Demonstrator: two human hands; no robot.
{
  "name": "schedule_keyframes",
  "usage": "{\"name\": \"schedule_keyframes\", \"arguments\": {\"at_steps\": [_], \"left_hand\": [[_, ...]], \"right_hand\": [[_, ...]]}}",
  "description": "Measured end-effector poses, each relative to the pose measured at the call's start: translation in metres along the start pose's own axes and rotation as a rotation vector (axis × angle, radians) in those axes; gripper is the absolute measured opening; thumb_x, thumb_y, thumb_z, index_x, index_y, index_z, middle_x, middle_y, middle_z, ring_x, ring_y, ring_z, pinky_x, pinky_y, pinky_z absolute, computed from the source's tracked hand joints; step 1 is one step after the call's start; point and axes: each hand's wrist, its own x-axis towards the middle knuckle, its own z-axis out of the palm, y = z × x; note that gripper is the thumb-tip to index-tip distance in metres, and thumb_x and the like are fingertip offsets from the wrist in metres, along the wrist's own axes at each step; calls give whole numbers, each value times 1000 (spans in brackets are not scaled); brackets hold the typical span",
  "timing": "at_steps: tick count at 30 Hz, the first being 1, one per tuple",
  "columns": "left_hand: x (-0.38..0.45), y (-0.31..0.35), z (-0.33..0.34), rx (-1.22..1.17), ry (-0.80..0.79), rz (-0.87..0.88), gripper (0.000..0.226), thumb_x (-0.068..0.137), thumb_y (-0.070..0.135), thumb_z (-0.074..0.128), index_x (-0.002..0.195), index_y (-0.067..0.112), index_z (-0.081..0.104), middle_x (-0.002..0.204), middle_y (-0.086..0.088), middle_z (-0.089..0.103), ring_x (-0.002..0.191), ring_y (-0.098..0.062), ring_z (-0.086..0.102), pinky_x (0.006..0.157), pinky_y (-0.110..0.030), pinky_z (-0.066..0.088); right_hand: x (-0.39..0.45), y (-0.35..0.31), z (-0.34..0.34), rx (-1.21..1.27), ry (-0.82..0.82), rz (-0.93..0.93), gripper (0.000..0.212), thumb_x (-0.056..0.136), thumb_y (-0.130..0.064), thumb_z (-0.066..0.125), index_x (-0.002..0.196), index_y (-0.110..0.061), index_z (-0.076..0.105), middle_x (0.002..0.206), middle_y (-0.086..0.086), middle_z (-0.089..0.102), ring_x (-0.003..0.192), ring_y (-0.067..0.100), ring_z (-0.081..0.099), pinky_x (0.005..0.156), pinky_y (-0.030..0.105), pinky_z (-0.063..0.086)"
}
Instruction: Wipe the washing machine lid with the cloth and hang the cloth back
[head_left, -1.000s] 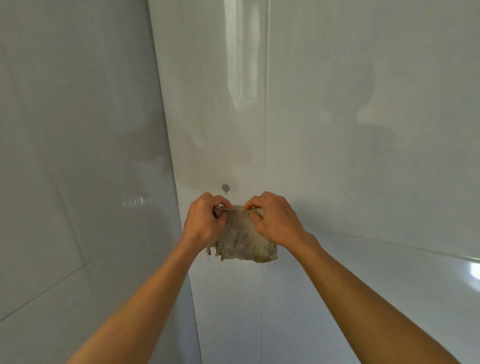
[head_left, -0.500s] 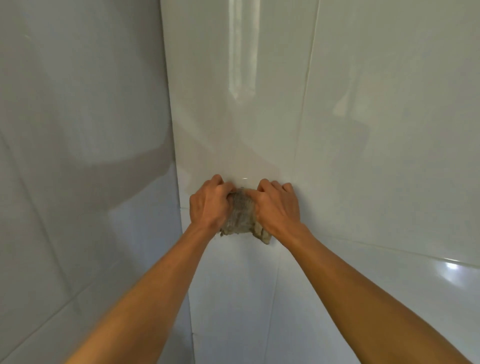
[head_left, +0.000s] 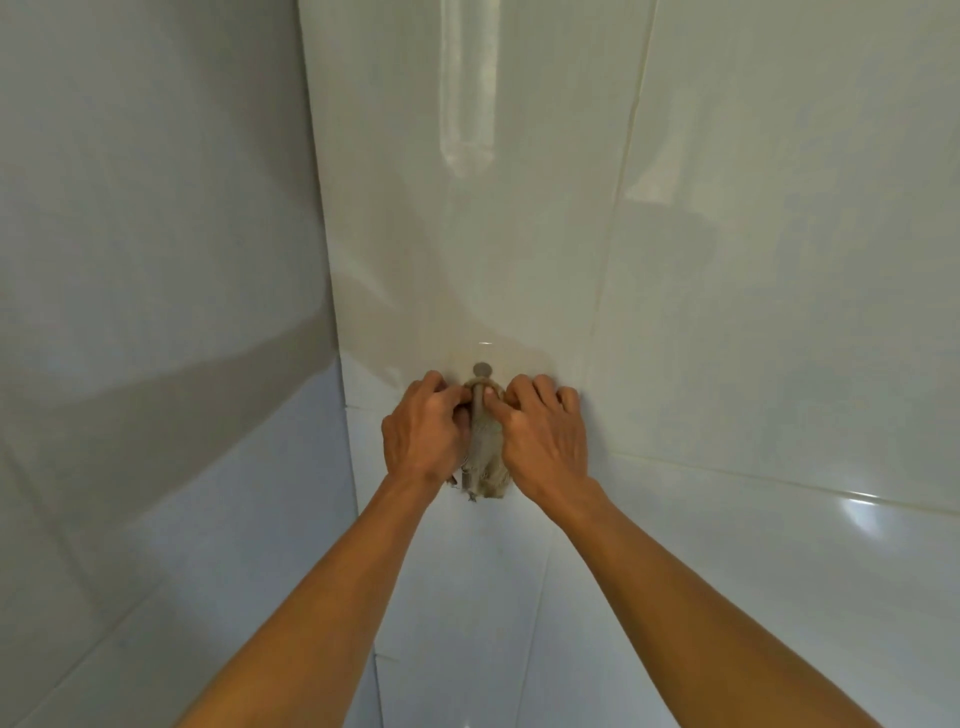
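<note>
I am at the hanging step: the wiping looks done and no washing machine shows in this view, only tiled wall (head_left: 753, 260) meeting in a corner. The cloth (head_left: 483, 457) is bunched against the wall between my two hands, its top edge looped over the nail (head_left: 481, 371) that sticks out at 12 o'clock from my knuckles, its frayed bottom dangling toward 6 o'clock. My left hand (head_left: 423, 439) pinches the cloth from 9 o'clock, fingers curled into the fabric. My right hand (head_left: 543, 441) grips it from 3 o'clock, thumb pressing the weave close beside the nail's shaft while the other fingers rest on the tile.

The cloth seems threaded on, though I can't tell how far back it sits. Next, I judge, I should push the weave toward the wall, then ease both hands off slowly, watching that the cloth hangs rather than slides off the nail's head.
</note>
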Motion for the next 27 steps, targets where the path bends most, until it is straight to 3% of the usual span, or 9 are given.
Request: {"name": "schedule_keyframes", "arguments": {"at_steps": [4, 7, 12, 20, 27], "left_hand": [[1, -1, -3, -11, 12, 18, 16, 87, 21, 63, 97, 23, 75, 95, 1, 61, 93, -21, 51, 58, -33, 45], [0, -4, -4, -27, 31, 35, 19, 86, 20, 64, 101, 21, 76, 100, -2, 63, 95, -25, 52, 69, -36, 47], [-5, -2, -10, -51, 63, 25, 22, 84, 15, 64, 104, 17, 74, 105, -4, 63, 97, -25, 52, 78, -36, 45], [-27, 27, -26, -63, 50, 9, 21, 83, 16, 66, 103, 12, 74, 106, -5, 62, 97, -25, 53, 78, -39, 50], [-83, 96, -40, -52, 26, 62, 18, 83, 13, 65, 100, 10, 73, 108, -7, 62, 102, -30, 54, 79, -43, 50]], "right_hand": [[-6, -1, -7, 55, -77, 66, 54, 84, -11, 66, 134, -31, 59, 113, 2, 57, 102, 27, 50, 79, 38, 36], [-12, -1, -8, 112, -107, 139, 64, 79, -15, 72, 136, -37, 55, 127, 3, 54, 111, 27, 49, 82, 37, 35], [-20, 1, -17, 156, -146, 180, 77, 75, -6, 69, 141, -40, 48, 134, 1, 48, 117, 24, 46, 87, 34, 35], [-47, 14, -56, 277, -218, 219, 58, 89, -7, 61, 141, -29, 51, 133, 1, 48, 118, 23, 46, 91, 32, 37], [-121, 50, -120, 368, -232, 295, 46, 97, -12, 53, 142, -25, 51, 133, 1, 50, 120, 22, 47, 93, 36, 44]]}}
